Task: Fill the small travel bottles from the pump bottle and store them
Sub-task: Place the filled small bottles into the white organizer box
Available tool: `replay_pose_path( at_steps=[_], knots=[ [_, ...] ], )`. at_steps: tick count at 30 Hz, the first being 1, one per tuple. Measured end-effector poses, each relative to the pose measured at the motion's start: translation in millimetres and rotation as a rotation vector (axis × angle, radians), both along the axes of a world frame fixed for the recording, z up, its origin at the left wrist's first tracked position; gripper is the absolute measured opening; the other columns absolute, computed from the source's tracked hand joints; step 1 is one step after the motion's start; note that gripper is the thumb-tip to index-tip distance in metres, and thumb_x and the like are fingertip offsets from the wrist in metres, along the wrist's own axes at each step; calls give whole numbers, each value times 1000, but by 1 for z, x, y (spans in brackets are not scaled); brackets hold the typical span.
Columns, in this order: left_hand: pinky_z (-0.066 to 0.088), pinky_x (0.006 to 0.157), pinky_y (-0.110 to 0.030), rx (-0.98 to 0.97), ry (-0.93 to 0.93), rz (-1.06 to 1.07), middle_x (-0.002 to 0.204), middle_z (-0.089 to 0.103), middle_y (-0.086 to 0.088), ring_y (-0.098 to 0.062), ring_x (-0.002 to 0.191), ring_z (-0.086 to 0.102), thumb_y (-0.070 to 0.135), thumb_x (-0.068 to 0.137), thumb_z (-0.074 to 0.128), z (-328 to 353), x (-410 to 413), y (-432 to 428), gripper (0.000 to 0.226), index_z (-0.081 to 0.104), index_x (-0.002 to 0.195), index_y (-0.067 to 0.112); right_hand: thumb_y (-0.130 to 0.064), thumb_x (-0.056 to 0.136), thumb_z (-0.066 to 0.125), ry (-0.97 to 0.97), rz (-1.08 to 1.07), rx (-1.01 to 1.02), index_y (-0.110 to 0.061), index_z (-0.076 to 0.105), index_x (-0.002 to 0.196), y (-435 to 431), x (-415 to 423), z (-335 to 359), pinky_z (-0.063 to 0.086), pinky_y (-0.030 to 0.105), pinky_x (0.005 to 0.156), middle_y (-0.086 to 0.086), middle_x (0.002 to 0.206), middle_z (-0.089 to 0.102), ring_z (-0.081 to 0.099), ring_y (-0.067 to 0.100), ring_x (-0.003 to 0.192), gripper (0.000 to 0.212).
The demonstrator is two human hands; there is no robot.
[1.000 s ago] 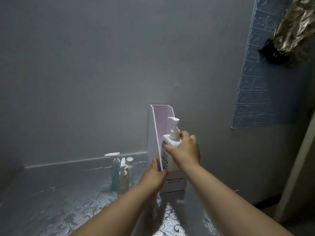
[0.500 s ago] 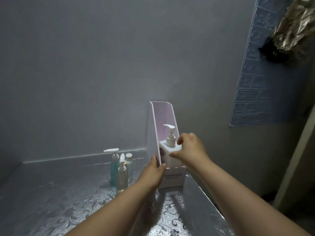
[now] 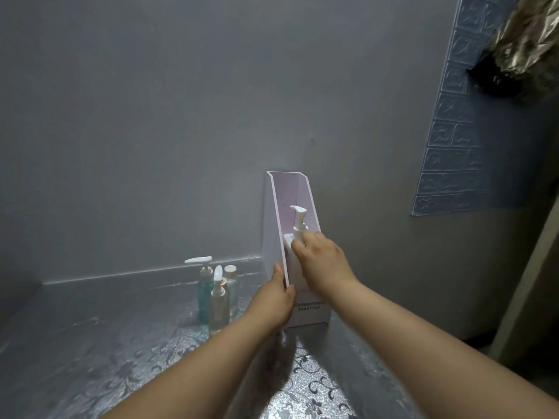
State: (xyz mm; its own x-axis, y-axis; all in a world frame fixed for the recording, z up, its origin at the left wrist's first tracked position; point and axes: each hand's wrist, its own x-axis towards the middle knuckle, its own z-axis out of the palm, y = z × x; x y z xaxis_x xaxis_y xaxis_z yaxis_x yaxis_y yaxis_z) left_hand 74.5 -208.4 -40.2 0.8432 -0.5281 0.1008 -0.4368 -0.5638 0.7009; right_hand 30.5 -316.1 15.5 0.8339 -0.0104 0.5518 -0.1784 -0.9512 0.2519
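Fingers (image 3: pixel 297 244) of our right hand (image 3: pixel 323 264) curl round the shoulder of the pump bottle (image 3: pixel 299 225), upright inside the tall holder (image 3: pixel 272 234) whose near edge our left hand (image 3: pixel 278 300) pinches, so it can only travel vertically; small bottles (image 3: pixel 217 294) stand just left.

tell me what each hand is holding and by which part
Right hand grips the pump bottle at its shoulder, below the pump. Left hand holds the upright box by its side wall's front edge.

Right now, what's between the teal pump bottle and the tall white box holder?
In the head view, two small bottles: a pale yellow bottle with a white cap and, behind it, a clear bottle with a beige cap.
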Motion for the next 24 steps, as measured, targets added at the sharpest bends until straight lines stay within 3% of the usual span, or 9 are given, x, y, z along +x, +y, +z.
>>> replay_pose_path(
  at_steps=[3, 5, 10, 15, 19, 22, 24],
  knots=[
    [40, 101, -35, 9, -6, -13, 142, 47, -20, -35, 128, 46, 29, 100, 38, 1, 0, 1, 67, 2, 154, 14, 4, 79, 54, 70, -15, 11, -6, 55, 110, -1, 25, 6, 49, 37, 73, 13, 119, 50, 55, 32, 103, 33],
    [39, 103, -36, 14, -6, -17, 145, 44, -19, -34, 131, 44, 30, 100, 39, 0, 2, 1, 67, 2, 154, 15, 3, 88, 43, 121, -48, 15, -6, 51, 117, -2, 41, 12, 48, 37, 81, 12, 125, 48, 51, 30, 112, 32],
    [37, 107, -37, 1, 16, -30, 149, 40, -18, -32, 135, 40, 30, 99, 40, -2, 5, 1, 68, 2, 154, 16, 8, 89, 40, 145, -77, 62, -5, 56, 113, -6, 79, 19, 50, 40, 82, 14, 121, 56, 60, 34, 107, 32],
    [39, 104, -36, 6, 16, -29, 146, 42, -21, -34, 132, 44, 29, 100, 39, 2, 2, 3, 68, 0, 154, 14, 5, 91, 39, 205, -142, 163, -3, 47, 127, -4, 94, 16, 49, 43, 86, 18, 135, 40, 52, 38, 113, 37],
    [41, 101, -38, 25, 19, -27, 141, 48, -23, -36, 127, 47, 29, 100, 38, 3, 1, 4, 68, -1, 154, 14, -2, 89, 44, 201, -90, 307, -5, 45, 127, -9, 87, 7, 44, 38, 95, 18, 133, 43, 47, 35, 119, 38],
    [39, 103, -37, 44, 9, -13, 143, 44, -24, -37, 129, 45, 27, 100, 35, 6, -4, 4, 64, 3, 154, 12, -3, 82, 53, 90, 17, 388, -6, 51, 120, -6, 68, 2, 45, 34, 90, 13, 125, 50, 48, 33, 117, 37],
    [40, 102, -39, 28, 5, -10, 141, 48, -22, -37, 127, 47, 26, 98, 35, 6, -11, 4, 59, 15, 151, 8, -5, 78, 54, 56, 100, 417, -9, 58, 114, -1, 52, -1, 44, 28, 82, 10, 118, 57, 51, 31, 114, 37]
  ],
)
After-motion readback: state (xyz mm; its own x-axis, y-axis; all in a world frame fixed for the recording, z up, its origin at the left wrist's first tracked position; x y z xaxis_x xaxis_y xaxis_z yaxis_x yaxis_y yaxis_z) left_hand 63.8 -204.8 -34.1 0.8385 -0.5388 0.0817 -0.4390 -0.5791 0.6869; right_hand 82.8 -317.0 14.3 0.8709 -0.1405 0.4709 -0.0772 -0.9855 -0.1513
